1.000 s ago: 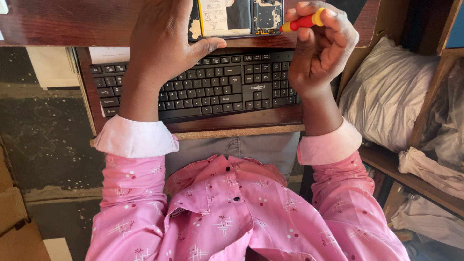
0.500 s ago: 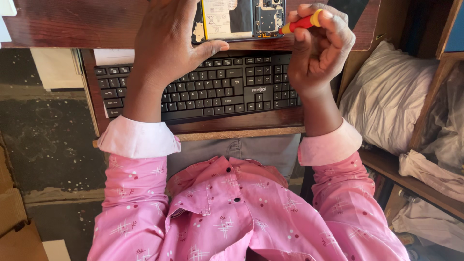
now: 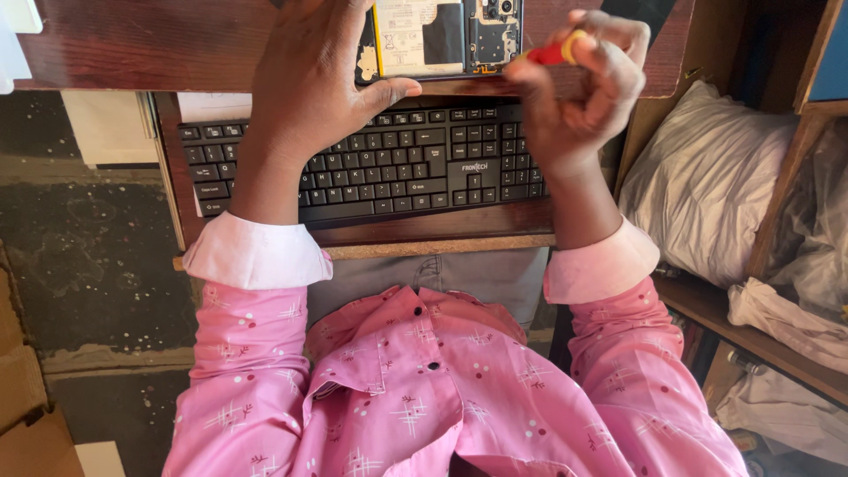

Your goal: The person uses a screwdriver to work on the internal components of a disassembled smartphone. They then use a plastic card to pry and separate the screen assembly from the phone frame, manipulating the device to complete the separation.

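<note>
An opened phone with its back cover off lies on the dark wooden desk, showing its battery and circuit board. My left hand rests on the phone's left end and holds it down, thumb along its lower edge. My right hand is closed around a small red and yellow screwdriver, whose tip points left toward the phone's right end. Both arms wear pink patterned sleeves with pale cuffs.
A black keyboard sits on a pull-out tray below the desk edge, under my wrists. At the right, wooden shelves hold white cloth bundles. Grey floor and cardboard lie at the left.
The two hands stay on the phone and the screwdriver. The right hand has shifted only slightly, and the view has moved a little.
</note>
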